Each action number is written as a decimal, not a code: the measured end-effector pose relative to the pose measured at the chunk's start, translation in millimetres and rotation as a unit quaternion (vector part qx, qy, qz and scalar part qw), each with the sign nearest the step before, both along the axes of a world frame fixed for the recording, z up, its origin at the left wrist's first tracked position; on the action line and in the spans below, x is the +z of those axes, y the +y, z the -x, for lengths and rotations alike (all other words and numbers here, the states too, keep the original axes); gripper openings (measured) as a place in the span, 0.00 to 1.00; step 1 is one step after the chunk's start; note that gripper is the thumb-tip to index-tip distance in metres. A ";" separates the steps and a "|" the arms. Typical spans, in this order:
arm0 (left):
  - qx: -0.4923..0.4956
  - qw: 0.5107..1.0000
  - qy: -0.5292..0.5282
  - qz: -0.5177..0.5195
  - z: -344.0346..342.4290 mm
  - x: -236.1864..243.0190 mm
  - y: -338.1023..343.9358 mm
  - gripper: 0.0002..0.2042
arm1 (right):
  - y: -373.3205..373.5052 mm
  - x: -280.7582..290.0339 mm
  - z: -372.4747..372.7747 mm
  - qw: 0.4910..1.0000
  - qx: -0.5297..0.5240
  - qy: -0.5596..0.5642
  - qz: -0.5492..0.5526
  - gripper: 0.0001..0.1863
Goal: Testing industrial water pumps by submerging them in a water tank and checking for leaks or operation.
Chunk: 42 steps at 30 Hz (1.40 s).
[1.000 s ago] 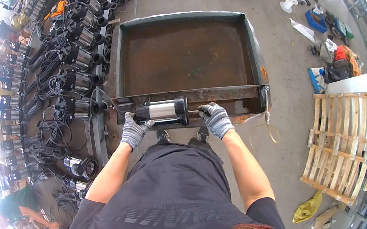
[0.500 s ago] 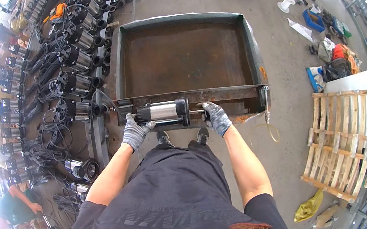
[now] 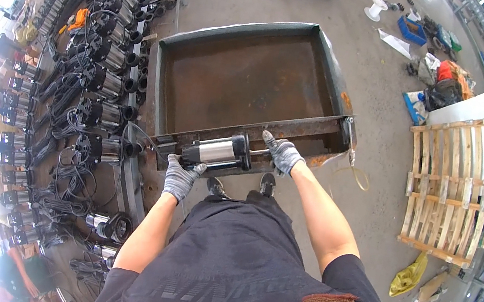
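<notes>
Left of the left hand, similar motors crowd together (too many to count). That hand holds the black end of 1 silver motor, between both hands. The right hand meets its 1 shaft; I cannot tell whether it grips. Well right of it is 1 wooden pallet.

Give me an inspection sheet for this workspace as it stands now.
Surface: metal tank, brown inside, bar across its near part.
Job's things: steel-and-black motor lying sideways at the tank's near edge, shaft toward the right.
Clutter: blue crate and yellow sack on the floor.
Hands: left hand touching the motor's left end; right hand at the shaft's tip; grips unclear.
Cables: black cables tangled at left.
Surroundings: wooden pallet at right; another person's arm lower left.
</notes>
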<state>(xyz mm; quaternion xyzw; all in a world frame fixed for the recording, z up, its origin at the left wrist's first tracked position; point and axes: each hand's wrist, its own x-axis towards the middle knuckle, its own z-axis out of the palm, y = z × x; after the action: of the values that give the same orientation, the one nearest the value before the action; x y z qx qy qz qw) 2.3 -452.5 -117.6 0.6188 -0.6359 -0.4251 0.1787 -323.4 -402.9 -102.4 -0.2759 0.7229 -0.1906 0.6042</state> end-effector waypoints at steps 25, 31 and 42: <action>0.003 1.000 0.012 -0.017 2.8 10.4 1.1 0.36 | 8.9 2.4 26.3 0.993 0.051 -0.104 0.019 0.29; 0.003 0.999 0.010 -0.032 8.1 14.9 -0.2 0.36 | 4.4 -33.4 18.0 0.995 0.011 -0.070 0.069 0.20; 0.007 0.999 0.014 -0.033 9.4 16.5 1.1 0.36 | 29.4 -56.6 33.3 0.958 0.094 0.013 0.272 0.19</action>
<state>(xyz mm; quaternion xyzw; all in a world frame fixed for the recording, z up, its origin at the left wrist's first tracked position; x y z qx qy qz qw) -7.1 -451.4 -101.1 0.6230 -0.6147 -0.4530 0.1699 -356.8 -373.5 -159.0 -0.4992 0.6220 -0.3189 0.5121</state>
